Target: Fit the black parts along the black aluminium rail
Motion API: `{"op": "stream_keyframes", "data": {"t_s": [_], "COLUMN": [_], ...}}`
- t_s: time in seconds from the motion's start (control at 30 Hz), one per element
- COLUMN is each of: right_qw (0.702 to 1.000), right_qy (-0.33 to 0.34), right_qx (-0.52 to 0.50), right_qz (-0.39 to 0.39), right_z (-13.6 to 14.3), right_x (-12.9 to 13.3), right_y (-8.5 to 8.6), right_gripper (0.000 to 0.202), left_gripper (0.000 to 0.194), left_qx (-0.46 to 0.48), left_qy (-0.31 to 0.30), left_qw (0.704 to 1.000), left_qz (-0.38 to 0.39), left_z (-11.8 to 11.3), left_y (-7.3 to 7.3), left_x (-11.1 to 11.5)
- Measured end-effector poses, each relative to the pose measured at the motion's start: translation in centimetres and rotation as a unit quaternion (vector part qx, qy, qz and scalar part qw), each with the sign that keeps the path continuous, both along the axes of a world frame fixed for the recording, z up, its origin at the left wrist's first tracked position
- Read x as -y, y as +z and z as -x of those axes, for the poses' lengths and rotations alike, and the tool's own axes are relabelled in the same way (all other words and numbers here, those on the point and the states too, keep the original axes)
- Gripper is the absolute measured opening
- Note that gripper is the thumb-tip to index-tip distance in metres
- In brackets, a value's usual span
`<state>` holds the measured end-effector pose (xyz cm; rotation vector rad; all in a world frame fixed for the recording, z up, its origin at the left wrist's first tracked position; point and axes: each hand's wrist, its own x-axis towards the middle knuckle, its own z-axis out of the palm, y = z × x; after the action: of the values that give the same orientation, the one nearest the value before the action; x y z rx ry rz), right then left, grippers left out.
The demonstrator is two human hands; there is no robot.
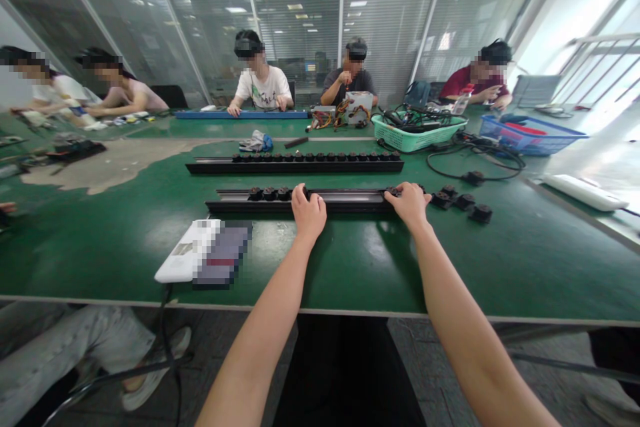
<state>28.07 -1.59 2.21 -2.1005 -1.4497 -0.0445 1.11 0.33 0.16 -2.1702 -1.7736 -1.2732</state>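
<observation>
the step in hand looked like lining up black knobs (270,193) along the near rail (350,197), which lay on the table (360,273). the left hand (309,215) curled over the rail, whether clamped on anything i could not tell; the right hand (412,205) was closed on a dark knob (391,191) towards the rail's right end. the next move seemed to call for sliding that knob leftward

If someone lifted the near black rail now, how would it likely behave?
The near black rail would probably stay stiff: its edges run straight. Being long and narrow, it might tip if lifted off-centre, perhaps shifting the black pieces on it.
</observation>
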Motion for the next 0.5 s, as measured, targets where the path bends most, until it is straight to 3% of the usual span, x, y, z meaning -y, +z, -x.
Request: {"op": "stream_keyframes", "data": {"t_s": [0.5], "right_qw": [1.0], "right_qy": [-0.01], "right_qx": [-0.01], "right_qz": [-0.022], "right_z": [-0.13], "right_x": [-0.19], "right_y": [-0.41], "right_gripper": [0.034], "left_gripper": [0.021], "left_qx": [-0.001], "left_qy": [0.003], "left_qw": [1.0], "left_qz": [-0.003], "left_z": [-0.04], "left_y": [0.01], "left_x": [0.0]}}
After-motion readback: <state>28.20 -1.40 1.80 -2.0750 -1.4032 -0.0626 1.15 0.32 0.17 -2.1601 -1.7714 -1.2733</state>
